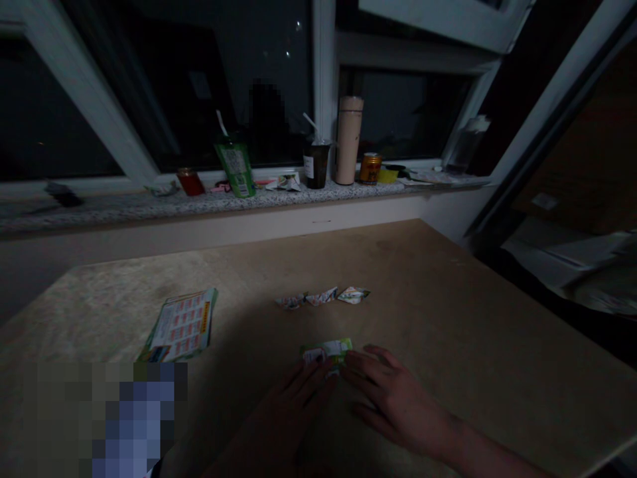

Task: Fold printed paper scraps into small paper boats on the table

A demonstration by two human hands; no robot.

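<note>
A small green and white piece of printed paper (340, 346) lies flat on the table in front of me. My left hand (293, 408) is in shadow, its fingers stretched over the paper's near left part. From the right, my right hand (393, 392) reaches in with fingers extended and apart, the fingertips at the paper's right edge. Both hands partly cover the paper. Beyond them three small folded papers, the left one (292, 301), the middle one (322, 297) and the right one (353, 295), lie in a row.
Printed leaflets (184, 322) lie on the table (423, 299) at the left. Along the windowsill (279, 200) stand a green cup (236, 166), a dark cup with a straw (316, 166), a pink flask (349, 139), an orange can (370, 168) and a red jar (190, 182).
</note>
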